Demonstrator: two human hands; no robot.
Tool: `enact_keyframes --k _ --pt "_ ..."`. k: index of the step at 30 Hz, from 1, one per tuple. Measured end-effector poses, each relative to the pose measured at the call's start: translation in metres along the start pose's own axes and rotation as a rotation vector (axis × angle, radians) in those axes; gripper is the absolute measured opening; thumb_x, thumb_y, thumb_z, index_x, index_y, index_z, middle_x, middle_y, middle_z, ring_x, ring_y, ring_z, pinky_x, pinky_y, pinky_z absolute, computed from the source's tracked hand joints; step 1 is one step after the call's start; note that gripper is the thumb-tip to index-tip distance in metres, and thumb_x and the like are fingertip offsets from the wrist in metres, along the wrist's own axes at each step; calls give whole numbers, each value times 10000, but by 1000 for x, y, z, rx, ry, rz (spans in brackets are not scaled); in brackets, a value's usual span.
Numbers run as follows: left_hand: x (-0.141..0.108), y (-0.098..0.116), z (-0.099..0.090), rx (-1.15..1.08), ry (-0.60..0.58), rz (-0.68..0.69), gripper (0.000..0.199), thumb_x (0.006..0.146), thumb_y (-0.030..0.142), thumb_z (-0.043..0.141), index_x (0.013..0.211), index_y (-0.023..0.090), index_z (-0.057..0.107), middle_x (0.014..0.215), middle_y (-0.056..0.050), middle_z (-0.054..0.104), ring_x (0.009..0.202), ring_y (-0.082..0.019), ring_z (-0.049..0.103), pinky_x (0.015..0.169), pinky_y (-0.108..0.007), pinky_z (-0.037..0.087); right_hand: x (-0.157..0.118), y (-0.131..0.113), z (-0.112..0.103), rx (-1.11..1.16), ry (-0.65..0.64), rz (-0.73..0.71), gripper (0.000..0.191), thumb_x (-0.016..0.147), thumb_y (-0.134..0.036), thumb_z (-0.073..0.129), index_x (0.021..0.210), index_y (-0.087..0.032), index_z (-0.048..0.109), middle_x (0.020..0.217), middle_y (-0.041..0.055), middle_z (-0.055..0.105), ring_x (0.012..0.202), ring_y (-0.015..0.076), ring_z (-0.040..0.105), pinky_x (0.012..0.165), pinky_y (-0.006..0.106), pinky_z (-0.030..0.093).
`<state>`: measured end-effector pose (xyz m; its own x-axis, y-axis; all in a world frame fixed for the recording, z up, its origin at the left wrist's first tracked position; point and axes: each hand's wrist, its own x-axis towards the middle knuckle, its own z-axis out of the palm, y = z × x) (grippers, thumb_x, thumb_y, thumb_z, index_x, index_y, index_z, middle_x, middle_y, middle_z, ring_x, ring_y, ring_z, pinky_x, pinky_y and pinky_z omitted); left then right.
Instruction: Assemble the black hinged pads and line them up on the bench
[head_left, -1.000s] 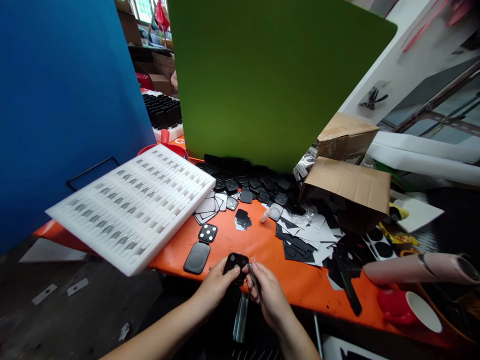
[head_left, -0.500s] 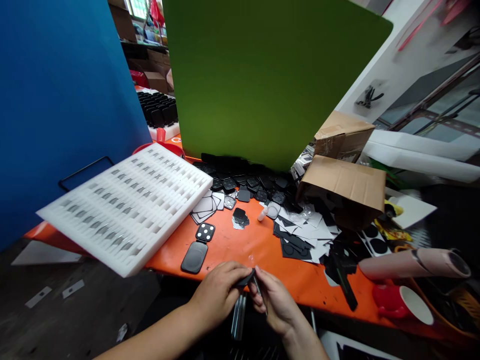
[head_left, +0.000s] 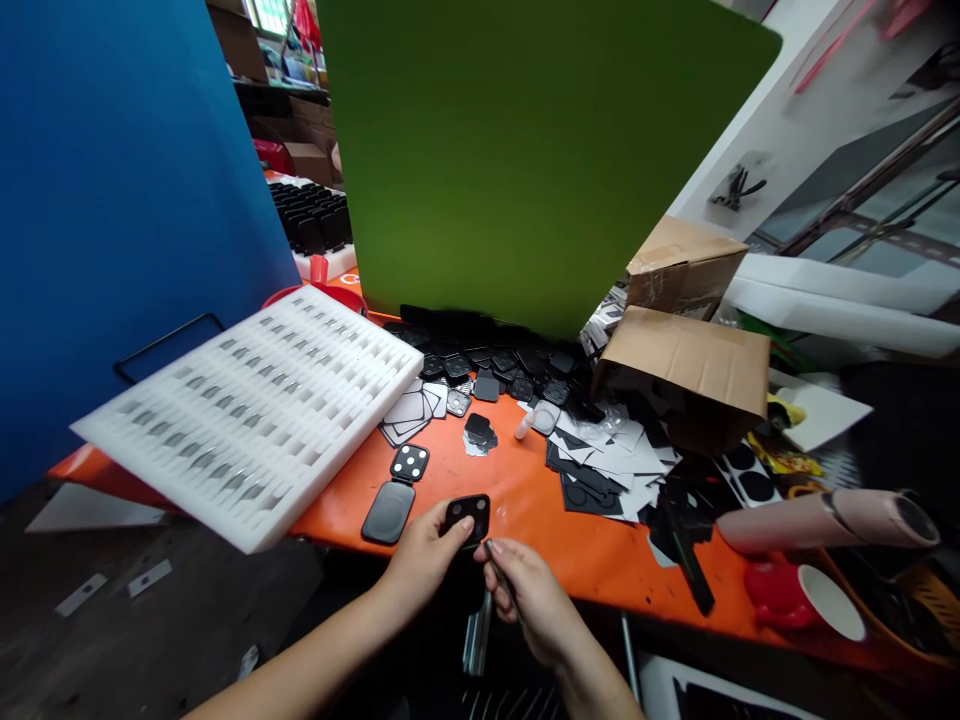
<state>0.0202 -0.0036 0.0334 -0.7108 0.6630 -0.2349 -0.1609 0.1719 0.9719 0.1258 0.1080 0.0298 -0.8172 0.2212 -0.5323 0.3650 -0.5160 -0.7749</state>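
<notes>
My left hand (head_left: 429, 550) grips a black square piece (head_left: 474, 510) with round spots on its face, thumb on top, over the front edge of the orange table. Just right of it, my right hand (head_left: 521, 585) is closed on a thin dark tool (head_left: 501, 568), its tip close to the piece. Left of my hands lies a black folding part (head_left: 388, 512) with an oval panel, joined to a square with white dots (head_left: 409, 462). Beyond them sits a small stack of black stickers (head_left: 478, 430).
A white foam tray (head_left: 255, 400) with slotted rows stands at the left. Many black parts (head_left: 517, 365) lie along the green panel (head_left: 510, 160). Cut sheets (head_left: 615, 465), a cardboard box (head_left: 686, 360), a pink bottle (head_left: 825, 522) and a red mug (head_left: 802, 600) are at the right.
My left hand has moved slightly left and up, turning the black piece so its spotted face shows. My right hand and the tool have come apart from it.
</notes>
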Motion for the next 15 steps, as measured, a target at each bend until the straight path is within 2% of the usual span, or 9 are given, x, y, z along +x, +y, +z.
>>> enact_keyframes --k 3,6,10,13,15 --pt "-8 7 3 124 -69 123 264 792 286 474 995 184 608 888 -44 661 825 -188 589 760 -289 439 3 7 0 -57 20 -14 344 758 -478 511 744 -135 517 514 -58 437 350 16 272 328 144 151" --pt "-15 12 6 279 -143 243 254 797 226 446 979 230 623 912 -32 660 841 -176 587 778 -280 436 2 8 -2 -22 29 -7 327 761 -462 515 712 -138 503 519 -56 441 359 15 282 335 141 159" --pt "-18 15 5 373 -211 346 297 779 148 436 995 251 612 900 -22 658 825 -161 590 778 -273 436 -4 3 -6 271 -18 113 226 761 -350 532 758 -124 534 571 -34 473 403 18 352 350 130 185" --pt "-20 15 4 341 -250 416 345 754 94 445 1019 251 600 952 -20 646 866 -154 583 797 -260 435 -6 0 -7 513 -77 270 231 757 -353 531 794 -125 544 529 -35 476 373 23 357 332 128 176" --pt "-21 14 4 309 -263 459 383 731 51 445 1028 241 596 990 -23 637 900 -151 576 816 -254 429 -5 0 -6 585 -76 305 244 770 -375 519 805 -135 546 463 -50 448 335 27 330 317 130 165"
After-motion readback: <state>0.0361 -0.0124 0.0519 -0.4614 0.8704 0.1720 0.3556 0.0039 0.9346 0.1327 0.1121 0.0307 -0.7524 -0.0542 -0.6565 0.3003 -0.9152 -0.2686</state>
